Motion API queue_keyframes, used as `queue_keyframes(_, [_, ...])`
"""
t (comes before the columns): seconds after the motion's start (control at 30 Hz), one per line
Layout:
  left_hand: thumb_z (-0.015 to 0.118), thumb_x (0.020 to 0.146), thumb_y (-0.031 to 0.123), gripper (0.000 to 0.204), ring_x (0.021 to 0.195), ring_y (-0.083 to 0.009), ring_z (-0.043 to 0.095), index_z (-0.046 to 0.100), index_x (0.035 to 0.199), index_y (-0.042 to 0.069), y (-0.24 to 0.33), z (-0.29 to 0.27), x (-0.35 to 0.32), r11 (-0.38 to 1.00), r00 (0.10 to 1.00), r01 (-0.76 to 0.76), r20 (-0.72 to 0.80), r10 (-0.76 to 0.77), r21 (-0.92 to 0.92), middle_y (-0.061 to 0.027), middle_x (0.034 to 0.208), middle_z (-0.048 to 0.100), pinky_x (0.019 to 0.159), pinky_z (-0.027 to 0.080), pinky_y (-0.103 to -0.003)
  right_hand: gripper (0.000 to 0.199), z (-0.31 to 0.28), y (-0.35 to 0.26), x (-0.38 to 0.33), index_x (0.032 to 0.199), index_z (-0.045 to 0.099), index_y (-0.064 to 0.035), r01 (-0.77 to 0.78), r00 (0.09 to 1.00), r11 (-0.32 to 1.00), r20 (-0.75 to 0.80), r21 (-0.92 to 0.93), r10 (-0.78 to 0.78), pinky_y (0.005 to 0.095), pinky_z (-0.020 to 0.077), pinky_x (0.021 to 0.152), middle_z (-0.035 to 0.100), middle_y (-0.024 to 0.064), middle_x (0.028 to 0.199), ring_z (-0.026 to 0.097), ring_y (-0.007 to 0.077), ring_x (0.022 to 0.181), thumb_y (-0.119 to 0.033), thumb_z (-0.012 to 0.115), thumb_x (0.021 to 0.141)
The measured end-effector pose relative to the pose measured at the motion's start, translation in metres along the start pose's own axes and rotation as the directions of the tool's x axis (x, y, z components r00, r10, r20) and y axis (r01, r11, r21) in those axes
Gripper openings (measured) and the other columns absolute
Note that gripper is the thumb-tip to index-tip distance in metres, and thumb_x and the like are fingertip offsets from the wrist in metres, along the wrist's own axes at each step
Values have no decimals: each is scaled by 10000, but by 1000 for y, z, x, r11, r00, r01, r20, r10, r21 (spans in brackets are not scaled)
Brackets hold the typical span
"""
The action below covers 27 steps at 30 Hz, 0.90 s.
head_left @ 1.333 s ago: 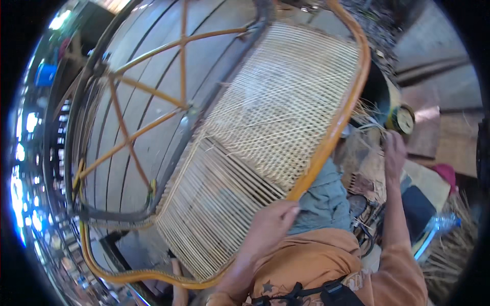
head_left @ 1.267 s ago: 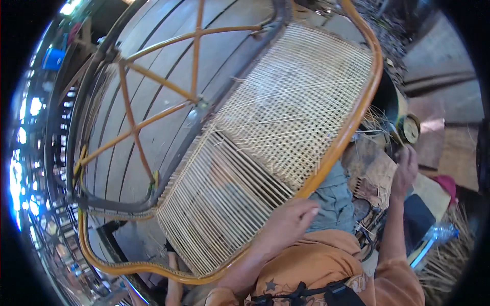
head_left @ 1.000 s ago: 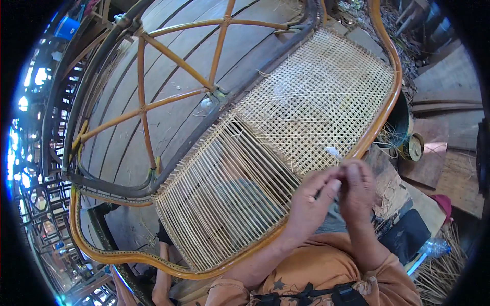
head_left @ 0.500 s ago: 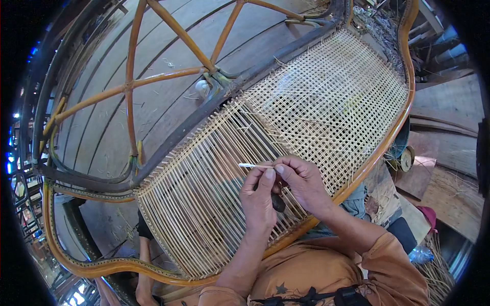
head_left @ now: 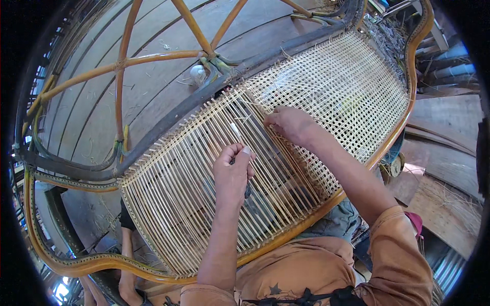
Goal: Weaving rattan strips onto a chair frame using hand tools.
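Left hand [head_left: 233, 166] pinches a pale-tipped tool [head_left: 235, 130] over the bare strands [head_left: 189, 199]; right hand [head_left: 290, 124], fingers bent, is at the edge of the weave [head_left: 347, 86], grip unclear. The frame [head_left: 102, 262] surrounds both.

That rattan rim [head_left: 104, 262] is honey-orange; the cane webbing [head_left: 357, 86] straw-pale, latticed; cream cane strands [head_left: 178, 204] make stripes; rust-orange shirt [head_left: 291, 260], dark-starred.

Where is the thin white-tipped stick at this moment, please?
In the head view, the thin white-tipped stick juts up from the left hand, against the parallel cane strands, left of the right hand.
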<state>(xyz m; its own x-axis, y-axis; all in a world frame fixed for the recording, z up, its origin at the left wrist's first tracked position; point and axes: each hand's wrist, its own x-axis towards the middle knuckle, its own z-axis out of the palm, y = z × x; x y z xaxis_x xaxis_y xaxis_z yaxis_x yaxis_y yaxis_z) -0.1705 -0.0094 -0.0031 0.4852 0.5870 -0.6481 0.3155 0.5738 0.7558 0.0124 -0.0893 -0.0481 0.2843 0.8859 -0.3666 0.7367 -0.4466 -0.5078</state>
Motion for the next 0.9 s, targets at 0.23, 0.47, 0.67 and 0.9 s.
queue_keyframes(0.23, [571,857,169,196,531,-71,500,591,917,-17,-2,-1,3,988,998,20,56,-29,153,-51,747,593,494,424,-231,187,-6,2,5,979,621,-89,28,996,999,83,-17,-26,387,484,749,575,114,891,587,297,851,-70,601,793])
queue_keyframes(0.47, [586,843,201,213,517,-91,520,604,886,-6,-10,10,20,941,990,46,111,-88,335,-43,676,589,485,413,-249,136,4,9,-11,922,572,-56,173,977,980,-141,103,-158,370,481,722,590,107,851,587,286,827,-71,610,792])
queue_keyframes(0.67, [581,825,228,228,518,-126,545,617,847,4,-14,17,30,897,989,42,112,-101,440,-68,600,578,516,433,-297,139,15,14,-18,925,582,-61,63,962,990,-271,125,-27,364,465,734,600,100,851,576,274,840,-62,615,790])
queue_keyframes(0.9, [591,813,231,236,536,-157,554,627,822,-2,-20,17,35,876,994,-24,106,-31,482,-79,592,578,549,444,-319,255,24,14,-20,1041,612,-89,195,915,976,-376,93,-147,361,477,757,638,96,909,580,272,852,-62,635,788])
